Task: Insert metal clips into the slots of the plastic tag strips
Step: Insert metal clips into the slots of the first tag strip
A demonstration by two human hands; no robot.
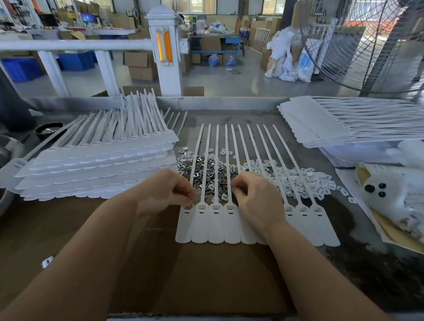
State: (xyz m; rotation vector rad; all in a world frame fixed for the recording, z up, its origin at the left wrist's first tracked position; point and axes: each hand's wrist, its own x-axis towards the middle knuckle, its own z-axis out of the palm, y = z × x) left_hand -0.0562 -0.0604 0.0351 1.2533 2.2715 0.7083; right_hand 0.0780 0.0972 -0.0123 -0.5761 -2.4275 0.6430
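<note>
Clips (206,171) heaped on the surface (88,236) behind the tag strip (232,228) | your left hand (167,188) fingers pinch at the first slot, right hand (255,199) fingers curled, contents unclear | seat each clip square, press flat before moving along.

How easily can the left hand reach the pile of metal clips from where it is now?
Probably easily. The left hand sits at the near end of the tag strip, and the metal clips lie just beyond its fingers. Only the thin tails of the strip cross over the pile, with gaps between them.
</note>
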